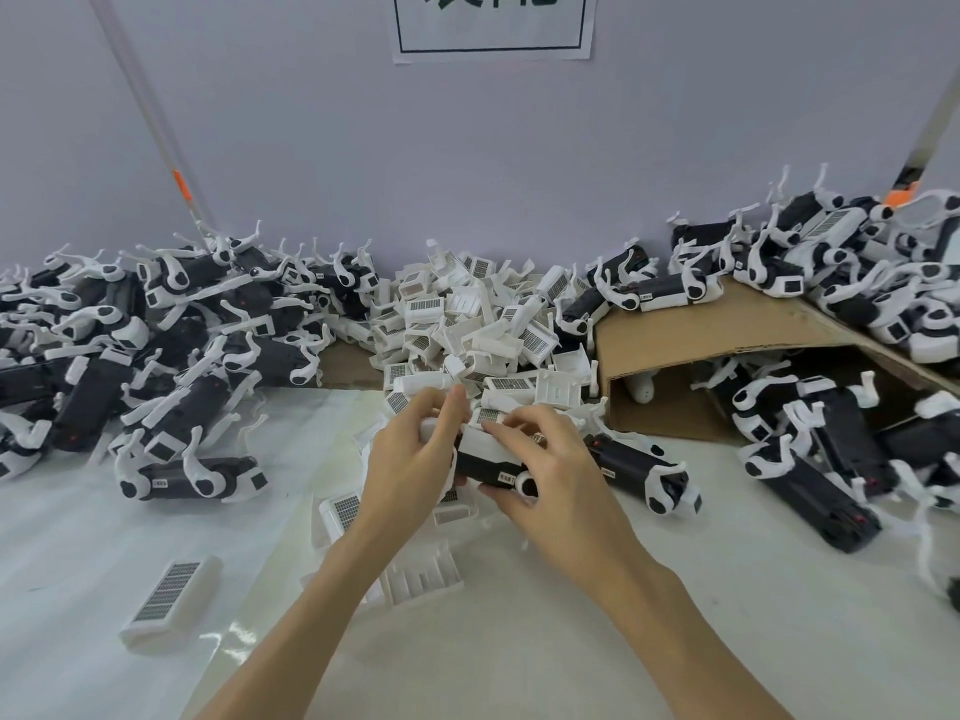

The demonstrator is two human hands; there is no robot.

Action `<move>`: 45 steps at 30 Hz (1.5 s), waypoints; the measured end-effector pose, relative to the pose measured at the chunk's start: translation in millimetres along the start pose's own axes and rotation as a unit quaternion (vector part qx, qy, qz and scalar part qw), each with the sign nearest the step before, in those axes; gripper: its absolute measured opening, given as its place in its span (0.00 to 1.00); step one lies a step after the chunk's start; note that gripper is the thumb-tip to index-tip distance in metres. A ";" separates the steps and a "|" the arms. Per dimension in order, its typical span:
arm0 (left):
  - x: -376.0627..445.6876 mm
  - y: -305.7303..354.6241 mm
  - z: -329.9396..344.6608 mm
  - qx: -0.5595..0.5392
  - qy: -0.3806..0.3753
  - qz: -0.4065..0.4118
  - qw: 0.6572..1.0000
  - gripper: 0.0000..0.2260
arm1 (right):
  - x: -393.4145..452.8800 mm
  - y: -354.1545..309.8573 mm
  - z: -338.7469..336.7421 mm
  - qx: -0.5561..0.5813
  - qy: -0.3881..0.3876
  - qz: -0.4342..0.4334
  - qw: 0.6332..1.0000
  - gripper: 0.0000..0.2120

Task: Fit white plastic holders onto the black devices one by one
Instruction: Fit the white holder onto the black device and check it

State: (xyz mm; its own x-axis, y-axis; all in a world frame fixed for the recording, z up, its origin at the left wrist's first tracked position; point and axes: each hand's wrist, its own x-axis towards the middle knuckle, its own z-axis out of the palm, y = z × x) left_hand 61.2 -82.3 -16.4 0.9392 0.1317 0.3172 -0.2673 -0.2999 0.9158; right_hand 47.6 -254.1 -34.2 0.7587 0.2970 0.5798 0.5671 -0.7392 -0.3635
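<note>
White tabletop (78, 537) against a pale wall (415, 148); paper sign (492, 23) up top. Left hand (410, 459) grips one end of a black device (488, 467), fingers curled over it. Right hand (550, 470) pinches the other end, fingertips pressing a white holder (480, 441) onto the device's top. Loose holder pile (478, 324) just behind; fitted devices (156, 345) heaped left; cardboard box (727, 330) right

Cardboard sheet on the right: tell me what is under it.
Under the raised cardboard sheet lie black devices with white arms, and one white rounded piece at the left of the opening. Further back is dark and covered by the sheet, so unseen.
</note>
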 end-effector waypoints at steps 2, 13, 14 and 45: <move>-0.8 3.1 -1.0 0.012 -0.008 0.009 1.000 0.21 | -0.5 -0.6 1.7 0.003 -0.001 0.007 1.000 0.30; 5.5 -0.4 -16.2 0.016 -0.170 0.099 0.980 0.15 | 1.9 2.0 -8.6 0.094 0.099 0.049 0.989 0.22; 5.4 -0.6 -16.3 0.011 -0.169 0.096 0.981 0.14 | 2.0 1.6 -9.2 0.095 0.100 0.049 0.989 0.22; 4.3 0.0 -10.3 -0.051 -0.147 0.059 0.986 0.20 | 2.8 -0.9 -7.1 0.007 0.128 -0.016 0.992 0.26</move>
State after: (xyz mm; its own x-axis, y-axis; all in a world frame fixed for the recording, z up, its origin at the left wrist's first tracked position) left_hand 63.1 -72.0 -12.5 0.9185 -0.1827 0.3508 -0.3838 -0.1976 0.9020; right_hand 46.9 -256.9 -27.0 0.6346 0.1564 0.7569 0.5959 -0.7227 -0.3502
